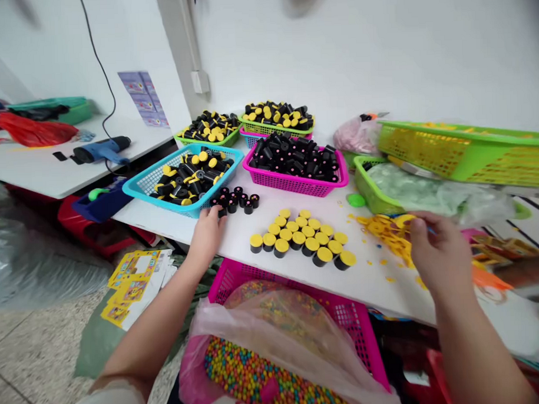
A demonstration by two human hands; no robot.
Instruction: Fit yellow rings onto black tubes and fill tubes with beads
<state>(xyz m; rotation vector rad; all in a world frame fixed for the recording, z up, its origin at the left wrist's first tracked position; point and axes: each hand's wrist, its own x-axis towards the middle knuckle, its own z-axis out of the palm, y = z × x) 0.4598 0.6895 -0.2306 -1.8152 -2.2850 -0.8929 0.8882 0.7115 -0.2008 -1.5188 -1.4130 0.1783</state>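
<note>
My left hand (207, 230) is at the near edge of a small group of black plastic cylinders (248, 207), its fingertips closed around one at the front left. Over a heap of thin yellow plastic pieces (388, 230) is my right hand (442, 258); thumb and fingers pinch a yellow plastic piece (405, 221), partly hidden by them. Between the hands, several black cylinders with yellow caps (310, 245) stand upright in rough rows.
Behind, a blue basket (140, 186) and green baskets (232, 138) hold capped cylinders; a magenta basket (290, 183) holds black ones. Green baskets (471, 159) stand right. Below the table edge, a pink basket (372, 351) contains colourful beads (253, 367) in plastic. A heat gun (102, 150) lies left.
</note>
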